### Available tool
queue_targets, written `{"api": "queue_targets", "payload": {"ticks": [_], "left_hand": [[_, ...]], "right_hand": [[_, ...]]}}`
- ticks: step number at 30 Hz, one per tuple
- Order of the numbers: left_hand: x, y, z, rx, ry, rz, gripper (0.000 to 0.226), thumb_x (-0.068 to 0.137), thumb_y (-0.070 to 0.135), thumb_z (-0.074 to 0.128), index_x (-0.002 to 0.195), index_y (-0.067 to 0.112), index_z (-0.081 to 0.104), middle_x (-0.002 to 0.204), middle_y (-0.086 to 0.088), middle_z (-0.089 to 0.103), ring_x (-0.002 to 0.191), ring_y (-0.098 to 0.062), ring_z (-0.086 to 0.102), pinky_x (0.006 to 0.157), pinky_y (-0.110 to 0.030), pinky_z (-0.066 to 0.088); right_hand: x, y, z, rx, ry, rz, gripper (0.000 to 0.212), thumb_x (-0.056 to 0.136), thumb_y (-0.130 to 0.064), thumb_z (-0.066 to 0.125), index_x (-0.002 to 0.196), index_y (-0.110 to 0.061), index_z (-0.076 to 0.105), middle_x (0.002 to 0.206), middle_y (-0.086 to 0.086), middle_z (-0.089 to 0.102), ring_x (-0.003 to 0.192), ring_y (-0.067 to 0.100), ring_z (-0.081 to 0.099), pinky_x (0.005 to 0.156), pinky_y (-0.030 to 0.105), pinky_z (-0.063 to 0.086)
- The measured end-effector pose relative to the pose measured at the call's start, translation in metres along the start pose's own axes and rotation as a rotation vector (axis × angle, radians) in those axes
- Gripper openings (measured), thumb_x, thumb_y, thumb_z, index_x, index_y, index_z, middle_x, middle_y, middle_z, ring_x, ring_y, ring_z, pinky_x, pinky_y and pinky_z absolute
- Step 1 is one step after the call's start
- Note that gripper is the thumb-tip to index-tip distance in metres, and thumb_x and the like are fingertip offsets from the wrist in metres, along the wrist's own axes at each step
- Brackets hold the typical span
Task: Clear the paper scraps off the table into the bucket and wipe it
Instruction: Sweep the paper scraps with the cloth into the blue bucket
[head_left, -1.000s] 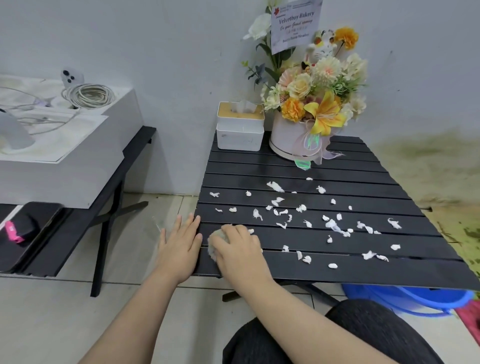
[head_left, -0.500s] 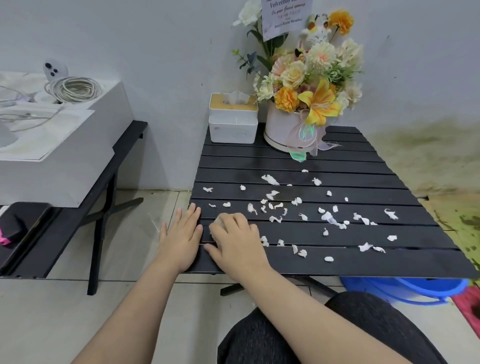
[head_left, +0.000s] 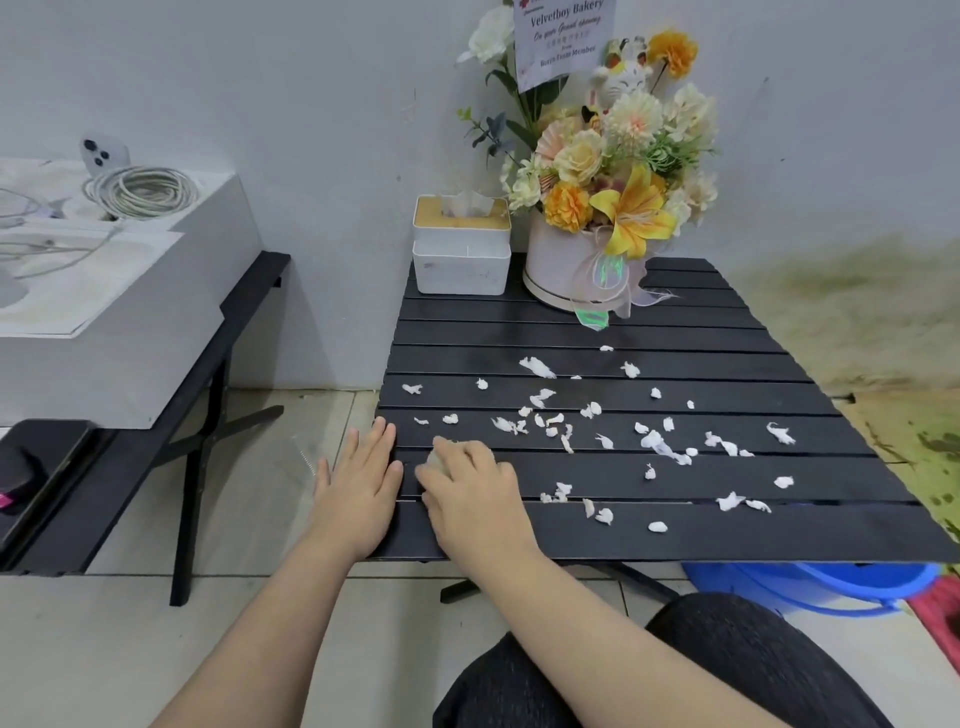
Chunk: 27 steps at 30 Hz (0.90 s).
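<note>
The black slatted surface (head_left: 675, 358) carries torn white paper scraps (head_left: 660, 446); my left hand (head_left: 358, 488) lies flat, my right hand (head_left: 470, 491) cups a crumpled tissue wad (head_left: 435, 459).

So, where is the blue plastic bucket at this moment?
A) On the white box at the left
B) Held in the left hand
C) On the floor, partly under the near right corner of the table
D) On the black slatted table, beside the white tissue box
C: the blue plastic bucket sits on the floor, its rim showing below the near right edge of the black slatted table.
</note>
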<state>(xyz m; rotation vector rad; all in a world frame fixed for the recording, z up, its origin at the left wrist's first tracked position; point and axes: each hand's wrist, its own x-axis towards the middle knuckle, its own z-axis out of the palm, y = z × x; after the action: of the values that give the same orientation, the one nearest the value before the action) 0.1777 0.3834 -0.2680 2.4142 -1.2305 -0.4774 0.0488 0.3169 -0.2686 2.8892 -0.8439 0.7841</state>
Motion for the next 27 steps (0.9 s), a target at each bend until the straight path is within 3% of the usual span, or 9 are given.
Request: {"api": "queue_targets", "payload": {"ticks": [2, 5, 7, 10, 15, 18, 21, 23, 27], "left_hand": [[0.003, -0.002, -0.005, 0.003, -0.043, 0.005, 0.051, 0.098, 0.034, 0.021, 0.147, 0.031, 0.006, 0.157, 0.016, -0.003, 0.145, -0.010, -0.009, 0.118, -0.045, -0.005], [0.019, -0.007, -0.017, 0.048, -0.026, -0.016, 0.051, 0.098, 0.035, 0.019, 0.147, 0.030, 0.006, 0.157, 0.014, -0.001, 0.145, -0.011, -0.009, 0.118, -0.046, -0.006], [0.033, -0.007, -0.022, 0.067, 0.007, -0.027, 0.052, 0.098, 0.036, 0.018, 0.147, 0.028, 0.005, 0.158, 0.012, 0.000, 0.145, -0.012, -0.008, 0.118, -0.048, -0.004], [0.043, -0.004, -0.018, 0.131, -0.034, -0.006, 0.052, 0.098, 0.036, 0.016, 0.147, 0.028, 0.003, 0.158, 0.013, -0.003, 0.146, -0.013, -0.007, 0.118, -0.049, -0.004], [0.045, -0.008, -0.012, 0.232, -0.015, 0.022, 0.052, 0.098, 0.037, 0.013, 0.147, 0.027, -0.001, 0.158, 0.012, -0.006, 0.146, -0.013, -0.009, 0.117, -0.048, -0.006], [0.044, -0.008, -0.010, 0.220, 0.006, 0.028, 0.052, 0.098, 0.037, 0.014, 0.147, 0.027, 0.001, 0.158, 0.012, -0.004, 0.146, -0.013, -0.007, 0.117, -0.045, -0.003], [0.045, -0.007, -0.007, 0.236, 0.032, 0.035, 0.052, 0.098, 0.036, 0.014, 0.148, 0.026, 0.002, 0.158, 0.011, -0.003, 0.146, -0.014, -0.006, 0.117, -0.045, 0.000], [0.045, -0.006, -0.007, 0.234, 0.042, 0.029, 0.052, 0.097, 0.037, 0.013, 0.148, 0.025, 0.003, 0.158, 0.011, -0.002, 0.146, -0.015, -0.006, 0.117, -0.045, 0.001], [0.044, -0.006, -0.006, 0.232, 0.036, 0.033, 0.067, 0.085, 0.048, -0.003, 0.148, 0.025, 0.004, 0.158, 0.011, -0.001, 0.146, -0.014, -0.007, 0.117, -0.046, -0.001]], "right_hand": [[-0.002, 0.017, 0.003, 0.058, 0.004, 0.047, 0.032, 0.056, -0.011, 0.081, 0.082, -0.022, 0.067, 0.106, 0.000, 0.068, 0.085, 0.028, 0.061, 0.055, 0.030, 0.043], [0.003, 0.038, 0.001, 0.099, 0.048, 0.218, 0.043, 0.044, 0.002, 0.082, 0.077, -0.015, 0.062, 0.091, 0.000, 0.066, 0.073, 0.029, 0.057, 0.053, 0.030, 0.041], [0.020, 0.041, 0.000, 0.144, 0.125, 0.295, 0.037, 0.049, 0.005, 0.081, 0.075, -0.012, 0.061, 0.088, 0.003, 0.065, 0.071, 0.031, 0.055, 0.052, 0.034, 0.045], [0.055, 0.024, 0.004, 0.147, 0.175, 0.251, 0.026, 0.062, 0.003, 0.074, 0.080, -0.013, 0.064, 0.091, 0.004, 0.066, 0.074, 0.031, 0.056, 0.054, 0.036, 0.046], [0.066, 0.002, 0.027, 0.032, -0.018, 0.054, 0.032, 0.052, -0.017, 0.083, 0.079, -0.022, 0.067, 0.093, -0.001, 0.066, 0.078, 0.025, 0.059, 0.052, 0.030, 0.044], [0.059, 0.038, 0.024, 0.000, -0.048, 0.245, 0.046, 0.046, -0.010, 0.084, 0.087, -0.017, 0.064, 0.090, 0.002, 0.062, 0.075, 0.029, 0.055, 0.053, 0.032, 0.041], [0.057, 0.067, 0.014, 0.025, 0.165, 0.439, 0.033, 0.052, 0.003, 0.080, 0.076, -0.012, 0.063, 0.085, 0.006, 0.065, 0.069, 0.033, 0.056, 0.049, 0.034, 0.044], [0.064, 0.052, 0.010, 0.027, 0.178, 0.313, 0.034, 0.055, 0.003, 0.076, 0.082, -0.012, 0.063, 0.095, 0.006, 0.065, 0.074, 0.034, 0.056, 0.052, 0.035, 0.045], [0.064, 0.001, 0.024, 0.042, 0.026, 0.046, 0.032, 0.060, -0.011, 0.076, 0.089, -0.019, 0.065, 0.101, 0.002, 0.065, 0.081, 0.027, 0.058, 0.055, 0.032, 0.046]]}}
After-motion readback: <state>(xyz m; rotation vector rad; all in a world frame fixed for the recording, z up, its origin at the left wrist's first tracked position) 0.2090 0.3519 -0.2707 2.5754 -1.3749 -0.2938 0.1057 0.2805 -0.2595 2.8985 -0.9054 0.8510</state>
